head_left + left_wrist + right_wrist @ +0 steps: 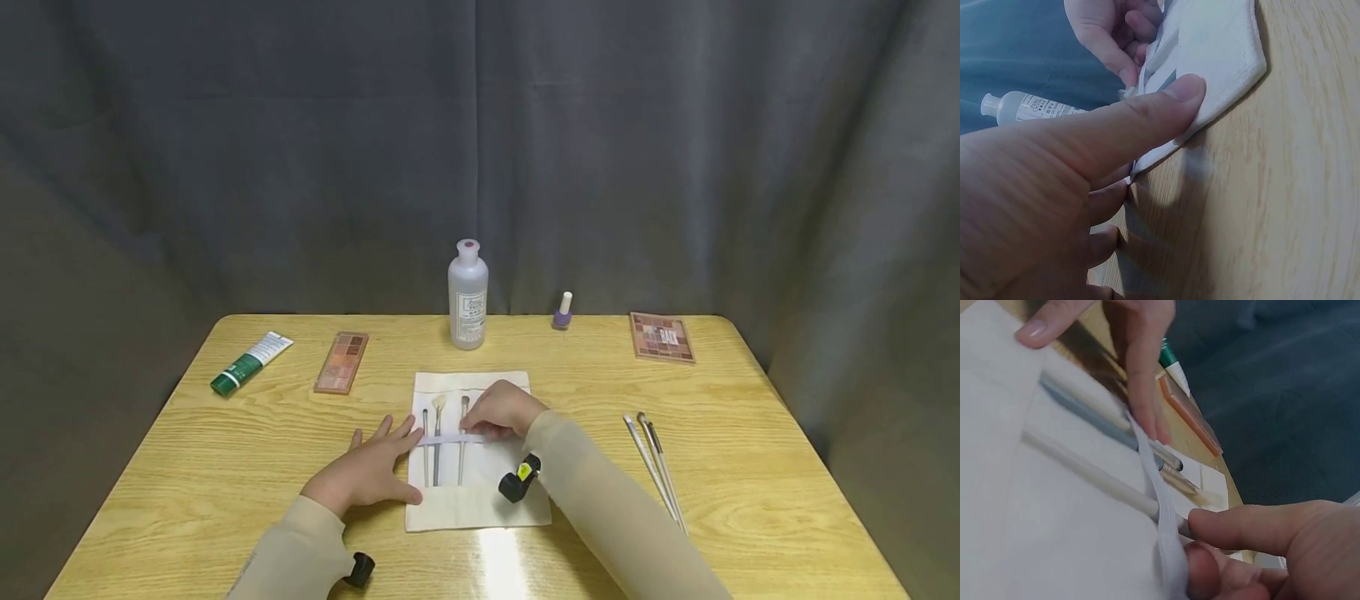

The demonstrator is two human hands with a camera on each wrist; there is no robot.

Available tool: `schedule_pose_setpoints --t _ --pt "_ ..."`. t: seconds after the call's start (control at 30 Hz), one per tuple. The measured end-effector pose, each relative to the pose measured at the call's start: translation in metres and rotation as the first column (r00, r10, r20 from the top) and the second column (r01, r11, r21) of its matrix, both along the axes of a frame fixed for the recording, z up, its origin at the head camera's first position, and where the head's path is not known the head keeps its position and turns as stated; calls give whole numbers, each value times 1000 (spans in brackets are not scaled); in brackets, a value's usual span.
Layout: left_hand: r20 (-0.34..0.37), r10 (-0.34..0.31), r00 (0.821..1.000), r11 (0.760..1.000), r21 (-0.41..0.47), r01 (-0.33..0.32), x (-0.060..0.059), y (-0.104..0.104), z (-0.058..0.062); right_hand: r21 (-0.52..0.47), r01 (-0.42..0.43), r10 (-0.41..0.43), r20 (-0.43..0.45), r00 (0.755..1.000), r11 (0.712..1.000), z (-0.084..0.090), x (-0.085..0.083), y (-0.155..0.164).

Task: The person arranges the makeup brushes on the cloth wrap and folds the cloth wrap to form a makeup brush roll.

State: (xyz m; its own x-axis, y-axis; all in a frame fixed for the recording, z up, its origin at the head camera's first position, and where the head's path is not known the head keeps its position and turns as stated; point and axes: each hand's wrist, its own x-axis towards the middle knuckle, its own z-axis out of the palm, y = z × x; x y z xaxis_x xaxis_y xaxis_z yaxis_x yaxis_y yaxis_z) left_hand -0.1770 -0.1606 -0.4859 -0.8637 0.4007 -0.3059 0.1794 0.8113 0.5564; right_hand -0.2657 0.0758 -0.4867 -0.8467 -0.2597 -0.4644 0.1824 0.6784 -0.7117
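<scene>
A white fabric brush roll [487, 508] lies unfolded on the table. Three makeup brushes lie side by side on it under a white elastic band [1160, 490]: a thin brush [426, 458], a fan brush [437, 458] and a pale-handled brush [1097, 478]. My right hand [506, 408] pinches the pale-handled brush near its head, where it passes under the elastic; the fingers also touch the band. With fingers spread, my left hand [367, 471] rests at the roll's left edge, its thumb [1179, 94] pressing on the lower flap.
Several loose brushes [656, 467] lie to the right. Farther back are a green-and-white tube [251, 362], a narrow eyeshadow palette [341, 362], a clear labelled bottle [468, 304], a purple nail polish bottle [562, 312] and a square palette [662, 337]. Dark curtains hang behind the wooden table [187, 483].
</scene>
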Motion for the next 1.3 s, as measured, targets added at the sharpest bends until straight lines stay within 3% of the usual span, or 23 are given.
schedule_pose_setpoints --t 0.13,0.27,0.47,0.63,0.97,1.3 --pt "-2 1 1000 1000 2 -1 0 0 0 27 -70 71 -45 996 997 4 2 5" --pt "-6 5 1000 1000 10 -5 0 -1 1 -73 -113 105 -100 989 991 11 7 16" --pt "5 17 1000 1000 17 -17 1 -2 -1 -256 -87 68 -84 994 963 26 17 47" --pt "6 15 1000 1000 20 -15 1 -1 -2 -331 -24 -1 -73 997 943 32 26 80" --pt "9 -7 1000 1000 21 7 1 1 -1 -158 80 -113 -213 970 984 29 56 153" --pt "2 -8 1000 1000 24 8 1 -1 0 -15 214 -212 -228 950 977 38 70 210"
